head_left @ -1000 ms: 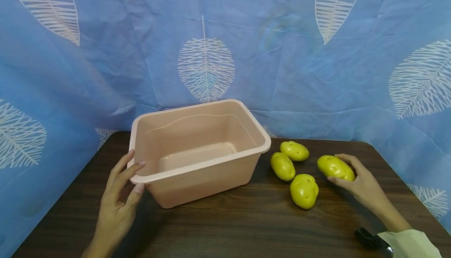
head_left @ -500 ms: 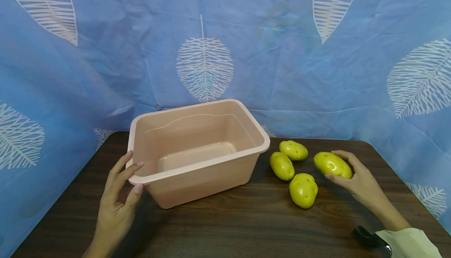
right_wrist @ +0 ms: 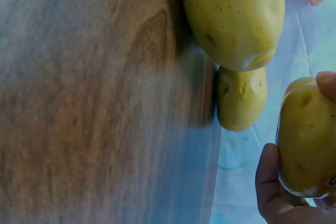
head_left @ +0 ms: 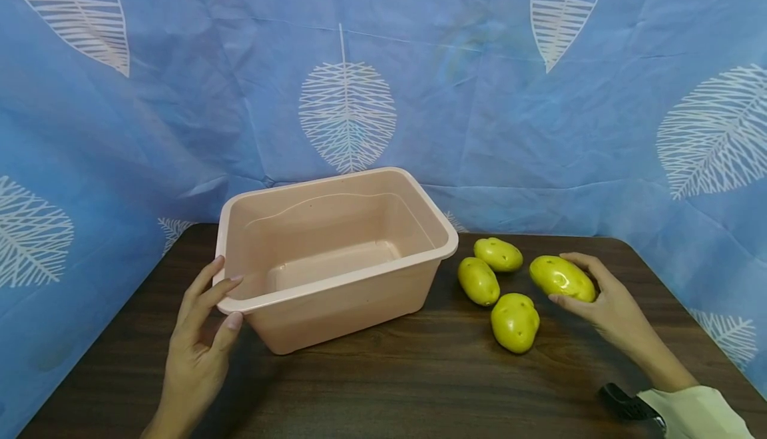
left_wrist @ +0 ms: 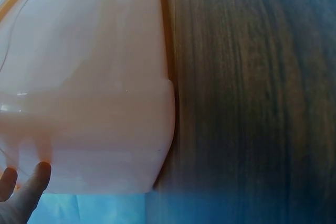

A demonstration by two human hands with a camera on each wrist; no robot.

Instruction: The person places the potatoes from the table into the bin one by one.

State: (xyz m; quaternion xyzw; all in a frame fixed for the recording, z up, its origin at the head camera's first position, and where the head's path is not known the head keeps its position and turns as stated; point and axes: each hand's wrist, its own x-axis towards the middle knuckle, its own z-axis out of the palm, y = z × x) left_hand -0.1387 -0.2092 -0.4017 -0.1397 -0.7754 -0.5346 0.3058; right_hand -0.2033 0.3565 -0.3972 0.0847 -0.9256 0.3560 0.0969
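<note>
Yellow, glossy, dimpled potatoes lie on the dark wooden table right of a pale pink plastic tub [head_left: 335, 319]. My right hand [head_left: 614, 312] grips one potato [head_left: 562, 276] between thumb and fingers, and in the right wrist view that potato [right_wrist: 307, 140] is raised off the tabletop. Three others rest close together: a front potato [head_left: 515, 323], a middle potato [head_left: 479, 282] and a back potato [head_left: 498, 254]. At the tub's near left corner, my left hand [head_left: 198, 352] holds the rim, with the index fingertip over its inner side and the thumb outside.
The tub stands slightly angled, its inside bare. The wood-grain table [head_left: 383, 392] ends at the back against a blue cloth [head_left: 467, 112] printed with white leaves. A black watch [head_left: 629, 404] and pale sleeve [head_left: 695, 412] are at my right wrist.
My right hand has lifted the potato slightly and moved it a little left, toward the others. The left hand stays at the tub's corner.
</note>
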